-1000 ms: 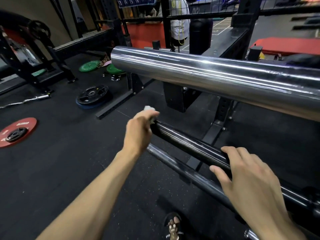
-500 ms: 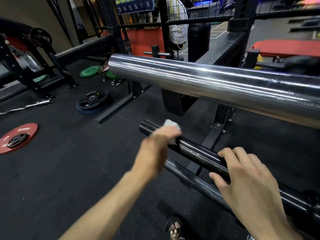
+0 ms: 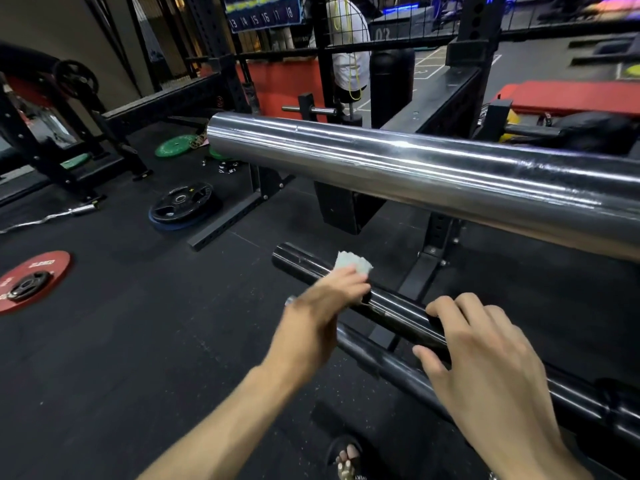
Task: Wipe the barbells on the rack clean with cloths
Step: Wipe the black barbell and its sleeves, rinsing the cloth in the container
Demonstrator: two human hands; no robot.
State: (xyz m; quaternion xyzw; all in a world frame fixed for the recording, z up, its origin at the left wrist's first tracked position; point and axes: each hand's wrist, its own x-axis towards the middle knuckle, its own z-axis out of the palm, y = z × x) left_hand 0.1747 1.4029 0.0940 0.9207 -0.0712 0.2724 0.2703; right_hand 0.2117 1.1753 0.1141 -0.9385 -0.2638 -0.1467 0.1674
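Gripped in the left hand [image 3: 322,306] is a pale cloth [image 3: 353,264], pressed down onto the dark barbell sleeve [image 3: 398,306] near its far left end. Fingers of the right hand [image 3: 485,355] curl over the same sleeve just to the right, thumb on the near side, holding it. This black bar lies on the rack [image 3: 420,271], running from far left to near right, with another dark bar [image 3: 388,363] just below and nearer. Above both, a thick chrome barbell sleeve [image 3: 415,168] crosses the view, bright with reflections.

Readable writing is sparse: a blue board [image 3: 261,10] on the far wall shows the numbers 13 to 18, and a dark panel behind the wire fence carries "02". A red weight plate [image 3: 33,280] on the left has white lettering too small to read.

Black speckled rubber flooring [image 3: 138,341] covers the gym. On it lie a black plate [image 3: 181,206], green plates [image 3: 175,145] farther off, and a curl bar [image 3: 48,218] at far left. A sandalled foot [image 3: 346,459] shows at the near edge.
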